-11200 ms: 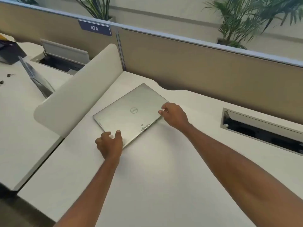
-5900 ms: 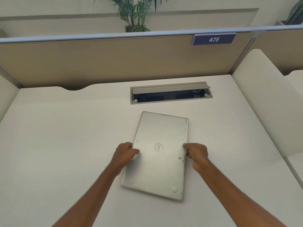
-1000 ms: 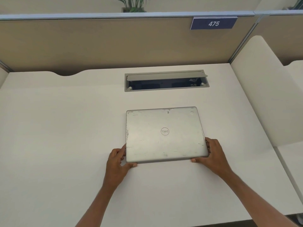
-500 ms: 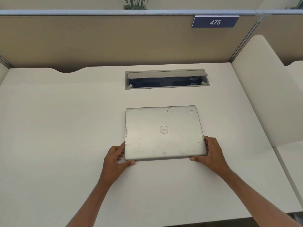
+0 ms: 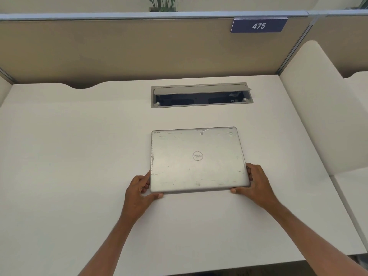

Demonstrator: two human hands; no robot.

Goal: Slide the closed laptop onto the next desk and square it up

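Observation:
A closed silver laptop (image 5: 197, 159) with a scuffed lid and a round logo lies flat on the white desk (image 5: 69, 156), its long edges parallel to the desk's front edge. My left hand (image 5: 139, 191) grips its near left corner, thumb under the front edge and fingers along the left side. At the near right corner my right hand (image 5: 253, 183) holds the laptop the same way. The laptop sits in line below the grey cable hatch (image 5: 201, 94).
A beige partition (image 5: 119, 46) with a blue sign reading 475 (image 5: 258, 25) closes the back of the desk. A white curved side divider (image 5: 318, 108) stands at the right, with another desk beyond it. A plant pokes up behind the partition.
Since 5.9 s ago the laptop was turned from end-on to lengthwise across the desk. Over the last second it has barely moved; both hands keep their hold on the near corners.

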